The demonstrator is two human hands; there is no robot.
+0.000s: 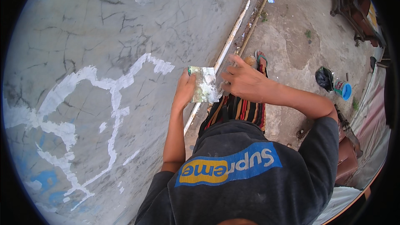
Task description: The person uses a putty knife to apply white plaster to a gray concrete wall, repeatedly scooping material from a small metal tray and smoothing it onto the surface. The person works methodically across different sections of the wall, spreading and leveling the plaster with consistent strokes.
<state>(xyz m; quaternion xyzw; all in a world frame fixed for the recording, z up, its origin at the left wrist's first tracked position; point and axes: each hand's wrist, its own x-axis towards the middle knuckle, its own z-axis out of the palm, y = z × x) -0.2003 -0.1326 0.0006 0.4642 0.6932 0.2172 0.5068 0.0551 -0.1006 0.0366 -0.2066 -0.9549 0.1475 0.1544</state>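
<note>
The metal plate (203,84) (smeared white) stands upright between my hands: left hand (184,90) clamped on its left edge, right hand (243,81) loosely curled touching its right.

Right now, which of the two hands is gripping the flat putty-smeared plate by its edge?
The left hand grips the plate along its left edge. The right hand only lays its fingers against the plate's right side, nearer the pipe.

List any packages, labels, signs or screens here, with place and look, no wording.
Shirt label: chest of the dark shirt, a blue and yellow band with pale lettering.
Small tub: on the ground at right beside a black bag, round, blue rim, patterned wrapper.
No signs or screens.
</note>
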